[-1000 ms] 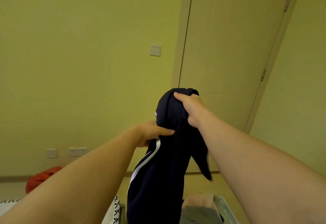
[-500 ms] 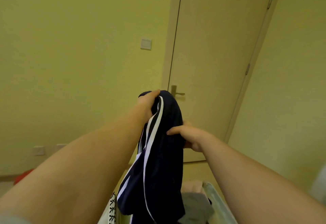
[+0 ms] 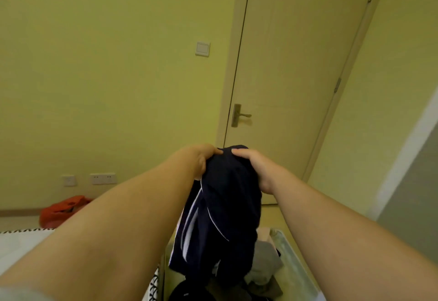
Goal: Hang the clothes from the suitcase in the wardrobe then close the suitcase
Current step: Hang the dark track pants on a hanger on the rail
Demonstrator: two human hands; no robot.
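**Both hands gripped the top of the navy garment**

You held a dark navy garment [image 3: 227,205] up in front of you, bunched at the top and hanging in loose folds. Thin white piping ran down its left side, beside a broader pale stripe. Its lower end hung over the open suitcase [image 3: 288,246], where grey and dark clothes [image 3: 265,260] lay heaped; whether it touched them could not be told.

Your left hand [image 3: 201,160] and right hand [image 3: 254,170] were close together and level, each with fingers curled into the fabric at the top and thumbs almost meeting.

Half a second before, your left hand had held the top alone, higher up, while your right pinched the cloth lower on its side. By this moment the right hand had come up beside the left, and the white piping that had reached the top sat lower down. The door handle [image 3: 239,115], then just behind the garment, stood clear above your hands.
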